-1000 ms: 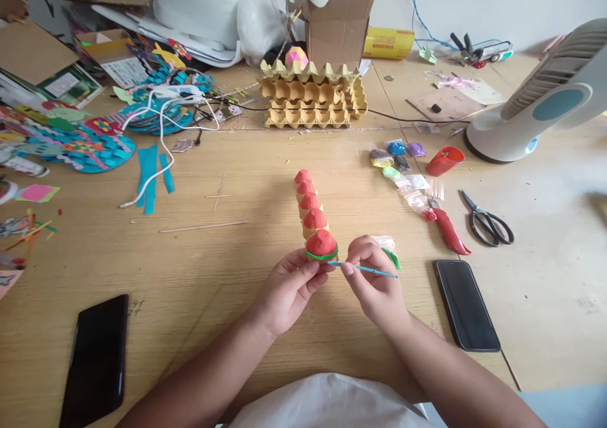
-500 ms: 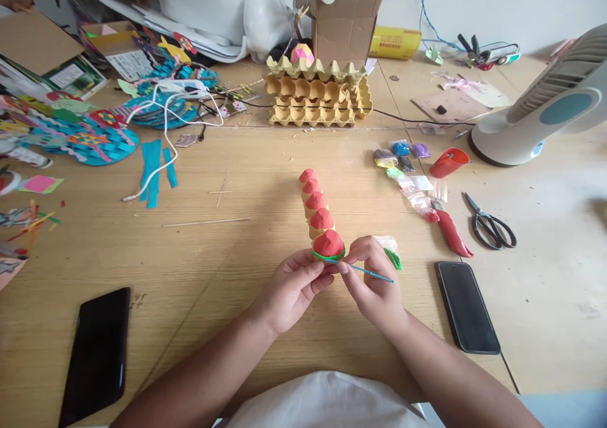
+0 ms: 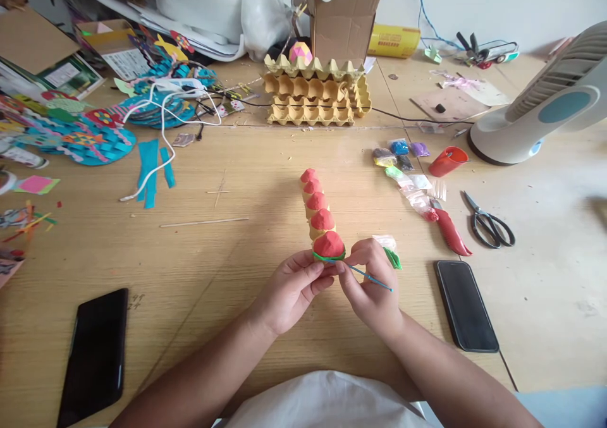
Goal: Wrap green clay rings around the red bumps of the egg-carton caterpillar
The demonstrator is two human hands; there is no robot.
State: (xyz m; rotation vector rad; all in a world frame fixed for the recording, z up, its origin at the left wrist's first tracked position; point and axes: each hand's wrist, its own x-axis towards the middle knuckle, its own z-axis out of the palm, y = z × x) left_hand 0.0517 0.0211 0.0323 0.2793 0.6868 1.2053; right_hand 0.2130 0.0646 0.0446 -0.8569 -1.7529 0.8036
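Observation:
A strip of egg carton cups point(image 3: 315, 229) stretches away from me, its several bumps capped with red clay point(image 3: 329, 244). Around the nearest cup runs a band of green clay point(image 3: 317, 256). My left hand point(image 3: 296, 289) is closed on the near end of the strip, thumb on top. Between thumb and fingers of my right hand point(image 3: 374, 286) is a thin blue modelling tool point(image 3: 374, 281), its tip against the green band. Beside the right hand lies a bag of green clay point(image 3: 391, 257), partly hidden behind the fingers.
Dark phones lie at the left point(image 3: 95, 352) and right point(image 3: 467, 305). Scissors point(image 3: 490, 222), a red cup point(image 3: 448, 161) and bagged clay point(image 3: 401, 148) are on the right, near a fan point(image 3: 521, 131). Egg cartons point(image 3: 310, 99) stand at the back.
The outer end of the blue tool has dipped slightly toward me as the right hand tilts. The left hand keeps its hold, and the view has shifted very slightly.

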